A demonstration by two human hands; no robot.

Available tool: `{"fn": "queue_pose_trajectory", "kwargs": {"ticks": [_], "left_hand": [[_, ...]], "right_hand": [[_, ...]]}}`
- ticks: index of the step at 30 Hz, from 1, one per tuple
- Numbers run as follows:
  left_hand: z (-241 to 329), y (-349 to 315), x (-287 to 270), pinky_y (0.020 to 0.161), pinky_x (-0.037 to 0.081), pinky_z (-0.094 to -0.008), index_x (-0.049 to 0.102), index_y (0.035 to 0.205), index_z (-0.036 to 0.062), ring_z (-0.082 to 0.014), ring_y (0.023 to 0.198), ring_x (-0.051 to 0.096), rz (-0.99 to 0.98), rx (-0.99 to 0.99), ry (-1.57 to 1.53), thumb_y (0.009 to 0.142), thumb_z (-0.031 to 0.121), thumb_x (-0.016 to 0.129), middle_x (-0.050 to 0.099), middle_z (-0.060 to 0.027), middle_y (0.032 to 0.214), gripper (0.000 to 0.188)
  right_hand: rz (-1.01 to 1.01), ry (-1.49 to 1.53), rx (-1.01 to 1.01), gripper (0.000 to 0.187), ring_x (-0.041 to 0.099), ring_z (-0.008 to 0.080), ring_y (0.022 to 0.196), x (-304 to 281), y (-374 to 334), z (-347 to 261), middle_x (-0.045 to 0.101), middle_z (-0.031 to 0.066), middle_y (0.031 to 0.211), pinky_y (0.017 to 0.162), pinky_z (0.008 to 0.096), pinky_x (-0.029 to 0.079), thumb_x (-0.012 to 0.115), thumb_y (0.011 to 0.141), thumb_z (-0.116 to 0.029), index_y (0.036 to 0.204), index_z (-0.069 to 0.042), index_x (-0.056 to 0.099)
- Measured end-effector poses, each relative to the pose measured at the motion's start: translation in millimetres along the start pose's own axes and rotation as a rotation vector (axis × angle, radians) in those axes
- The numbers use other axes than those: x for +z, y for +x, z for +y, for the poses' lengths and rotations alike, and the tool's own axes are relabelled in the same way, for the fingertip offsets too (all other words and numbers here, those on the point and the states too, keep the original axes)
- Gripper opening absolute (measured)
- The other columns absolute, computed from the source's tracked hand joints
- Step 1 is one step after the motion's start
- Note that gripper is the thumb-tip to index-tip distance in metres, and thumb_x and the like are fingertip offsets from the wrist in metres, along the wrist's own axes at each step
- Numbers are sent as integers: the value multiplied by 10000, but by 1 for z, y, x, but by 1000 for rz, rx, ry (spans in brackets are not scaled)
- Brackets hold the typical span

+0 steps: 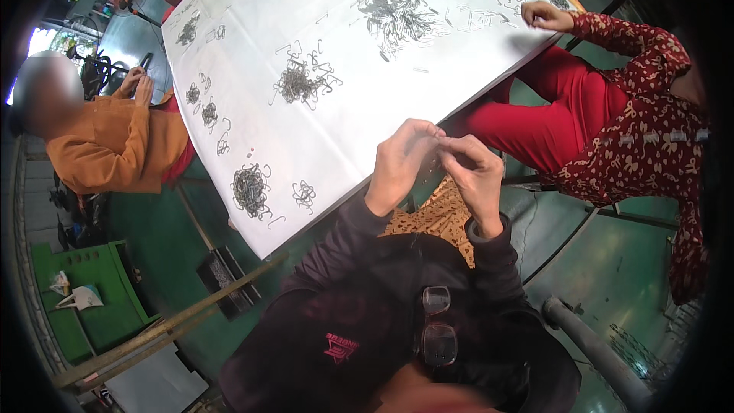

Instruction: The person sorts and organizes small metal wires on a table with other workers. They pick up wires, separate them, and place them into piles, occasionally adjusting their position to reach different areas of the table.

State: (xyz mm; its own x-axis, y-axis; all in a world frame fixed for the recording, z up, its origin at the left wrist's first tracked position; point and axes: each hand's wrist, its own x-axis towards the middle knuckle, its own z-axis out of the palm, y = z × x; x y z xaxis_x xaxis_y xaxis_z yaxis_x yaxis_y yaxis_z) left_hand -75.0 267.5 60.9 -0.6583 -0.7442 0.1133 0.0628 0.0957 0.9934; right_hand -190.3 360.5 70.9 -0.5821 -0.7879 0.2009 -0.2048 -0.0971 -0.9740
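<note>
My left hand [404, 159] and my right hand [475, 174] meet over the table's near edge, their fingertips pinched together. Whatever sits between the fingers is too small to make out. Beyond them, the white-covered table [367, 115] carries piles of small metal pieces. A pile of bent wire hooks [302, 82] lies ahead and to the left of my hands. Nearer the left corner are a dense heap of hooks [250, 190] and a smaller cluster of hooks [303, 195]. Farther off rests a broad pile of slim metal pieces [396, 11].
A person in an orange top [115, 141] sits on the left. On the right, close by, sits another person in a red patterned top [627, 130], one hand on the table. A green metal box [92, 298] stands at lower left, beside a long bar [176, 317].
</note>
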Motion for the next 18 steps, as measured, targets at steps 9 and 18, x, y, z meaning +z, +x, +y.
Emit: {"fn": "queue_pose_trajectory", "kwargs": {"ticks": [9, 18], "left_hand": [[-3, -12, 8, 835, 493, -275, 589, 983, -22, -139, 894, 628, 83, 14, -87, 957, 24, 516, 675, -83, 922, 91], [5, -16, 9, 885, 470, -276, 558, 1009, -14, -147, 945, 607, 85, -40, -219, 962, 33, 537, 643, -93, 968, 69]], "right_hand": [[-125, -417, -248, 219, 591, 239, 728, 14, 136, 91, 628, 181, 858, 670, 334, 486, 544, 820, 18, 1002, 22, 668], [-314, -983, -388, 118, 565, 362, 944, 45, 168, 151, 581, 227, 950, 799, 382, 528, 548, 719, 61, 824, 65, 602]]}}
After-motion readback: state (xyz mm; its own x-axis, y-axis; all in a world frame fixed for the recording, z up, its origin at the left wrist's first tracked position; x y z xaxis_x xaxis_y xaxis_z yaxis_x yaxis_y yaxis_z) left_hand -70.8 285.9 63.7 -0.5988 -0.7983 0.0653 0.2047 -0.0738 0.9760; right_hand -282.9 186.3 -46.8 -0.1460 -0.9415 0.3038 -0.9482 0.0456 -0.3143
